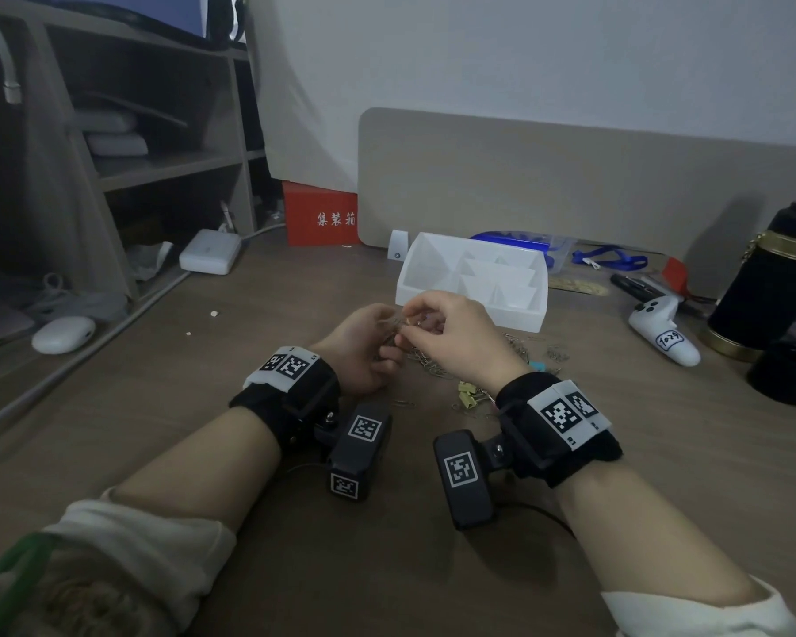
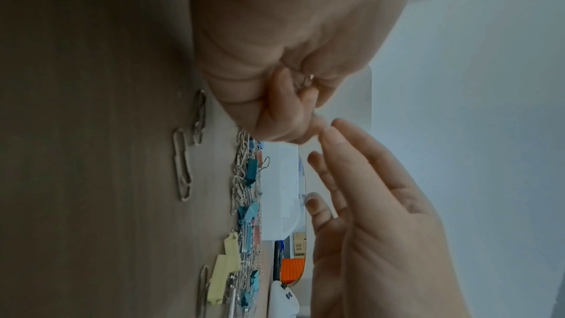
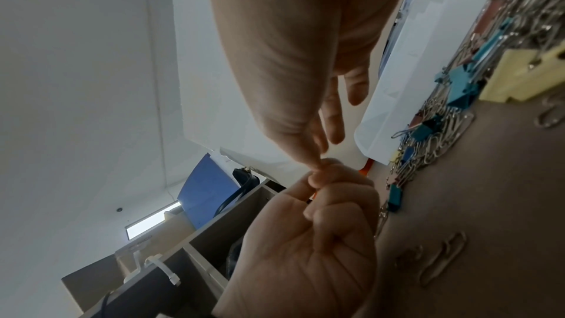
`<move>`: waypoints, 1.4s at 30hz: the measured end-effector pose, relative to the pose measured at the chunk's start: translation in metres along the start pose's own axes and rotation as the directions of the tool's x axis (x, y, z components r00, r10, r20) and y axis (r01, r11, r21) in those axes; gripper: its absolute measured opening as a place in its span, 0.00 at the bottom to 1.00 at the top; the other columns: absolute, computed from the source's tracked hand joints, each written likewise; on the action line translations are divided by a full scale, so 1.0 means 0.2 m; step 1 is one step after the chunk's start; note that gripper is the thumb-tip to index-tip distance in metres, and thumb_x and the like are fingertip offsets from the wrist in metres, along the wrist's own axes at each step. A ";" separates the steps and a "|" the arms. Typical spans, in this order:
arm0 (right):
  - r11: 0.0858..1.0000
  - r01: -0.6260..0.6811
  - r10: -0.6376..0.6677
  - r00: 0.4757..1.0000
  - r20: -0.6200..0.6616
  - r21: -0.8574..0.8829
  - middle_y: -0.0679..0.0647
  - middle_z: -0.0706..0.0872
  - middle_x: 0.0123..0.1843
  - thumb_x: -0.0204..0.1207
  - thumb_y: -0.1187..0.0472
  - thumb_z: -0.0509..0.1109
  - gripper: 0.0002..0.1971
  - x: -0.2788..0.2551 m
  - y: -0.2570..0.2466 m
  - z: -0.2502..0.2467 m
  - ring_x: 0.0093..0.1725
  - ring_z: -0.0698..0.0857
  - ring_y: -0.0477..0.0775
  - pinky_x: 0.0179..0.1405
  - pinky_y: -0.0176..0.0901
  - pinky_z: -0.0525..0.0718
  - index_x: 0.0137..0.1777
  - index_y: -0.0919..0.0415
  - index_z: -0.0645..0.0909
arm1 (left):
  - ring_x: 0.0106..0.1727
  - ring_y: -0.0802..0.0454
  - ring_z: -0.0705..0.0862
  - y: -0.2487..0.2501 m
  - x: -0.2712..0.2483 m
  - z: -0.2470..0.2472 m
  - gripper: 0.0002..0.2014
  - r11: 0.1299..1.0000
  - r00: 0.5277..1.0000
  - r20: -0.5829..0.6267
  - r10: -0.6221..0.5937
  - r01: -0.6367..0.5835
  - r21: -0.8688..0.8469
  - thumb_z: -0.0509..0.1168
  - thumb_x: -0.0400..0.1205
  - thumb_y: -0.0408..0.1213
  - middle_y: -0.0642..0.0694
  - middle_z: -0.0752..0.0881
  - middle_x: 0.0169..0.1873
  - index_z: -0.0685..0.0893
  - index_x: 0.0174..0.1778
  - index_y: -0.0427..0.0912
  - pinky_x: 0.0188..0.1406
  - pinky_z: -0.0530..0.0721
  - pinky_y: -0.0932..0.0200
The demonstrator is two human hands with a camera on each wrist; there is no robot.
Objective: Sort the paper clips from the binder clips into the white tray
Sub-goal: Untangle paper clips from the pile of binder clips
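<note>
My left hand is curled round a small bunch of silver paper clips just in front of the white tray. My right hand meets it from the right. Its thumb and forefinger pinch at the bunch by the left fingertips, and its other fingers are spread. The clip in the pinch is mostly hidden. Under both hands lies a mixed pile of paper clips with yellow binder clips and teal binder clips. A few paper clips lie apart on the brown table.
A white controller and a black flask stand at the right. Behind the tray are a blue plastic case and a beige board. A white mouse, a white box and shelves sit at the left.
</note>
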State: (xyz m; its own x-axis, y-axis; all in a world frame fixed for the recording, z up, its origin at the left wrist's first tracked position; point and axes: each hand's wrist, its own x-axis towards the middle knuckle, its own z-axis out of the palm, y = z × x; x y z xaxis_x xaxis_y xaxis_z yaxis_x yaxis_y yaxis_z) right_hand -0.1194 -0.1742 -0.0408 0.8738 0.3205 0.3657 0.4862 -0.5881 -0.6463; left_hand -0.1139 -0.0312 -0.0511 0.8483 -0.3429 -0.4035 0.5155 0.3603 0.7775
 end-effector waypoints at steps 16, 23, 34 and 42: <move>0.968 -0.059 0.113 0.971 0.213 -0.246 0.50 0.85 0.58 0.77 0.59 0.70 0.15 0.14 0.07 0.09 0.60 0.82 0.52 0.61 0.46 0.80 0.63 0.54 0.83 | 0.10 0.63 0.62 0.15 0.00 -0.25 0.15 0.972 0.955 -0.246 0.166 -0.201 -0.122 0.56 0.86 0.40 0.53 0.71 0.17 0.73 0.32 0.43 0.05 0.54 0.71; 0.905 -0.014 0.133 0.959 0.252 -0.425 0.51 0.84 0.54 0.73 0.56 0.72 0.12 0.18 0.07 0.15 0.60 0.80 0.55 0.60 0.51 0.81 0.57 0.52 0.84 | 0.12 0.61 0.61 0.13 0.02 -0.24 0.13 0.981 0.961 -0.244 0.130 -0.160 -0.109 0.54 0.84 0.36 0.50 0.71 0.24 0.72 0.32 0.42 0.08 0.53 0.71; 0.855 -0.035 0.153 0.970 0.187 -0.518 0.58 0.80 0.59 0.78 0.50 0.69 0.13 0.18 0.07 0.16 0.66 0.73 0.60 0.61 0.55 0.80 0.55 0.57 0.86 | 0.12 0.60 0.62 0.12 0.02 -0.23 0.14 0.985 0.968 -0.219 0.120 -0.143 -0.092 0.52 0.84 0.35 0.50 0.70 0.24 0.71 0.31 0.42 0.09 0.53 0.70; 0.809 -0.254 0.300 0.954 0.001 -0.530 0.57 0.82 0.62 0.77 0.50 0.68 0.19 0.21 0.09 0.10 0.62 0.79 0.63 0.57 0.56 0.83 0.64 0.59 0.80 | 0.12 0.60 0.63 0.11 0.02 -0.22 0.14 0.985 0.976 -0.194 0.100 -0.124 -0.117 0.50 0.85 0.37 0.50 0.72 0.25 0.74 0.35 0.40 0.09 0.55 0.70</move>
State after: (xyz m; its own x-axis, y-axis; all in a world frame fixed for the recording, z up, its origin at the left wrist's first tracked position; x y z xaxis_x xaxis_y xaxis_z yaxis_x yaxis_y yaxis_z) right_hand -0.0727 -0.1565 -0.0507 0.9794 0.1302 0.1545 0.1675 -0.9508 -0.2608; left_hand -0.0936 0.0142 -0.0560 0.9030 -0.1304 -0.4094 0.4166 0.4993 0.7597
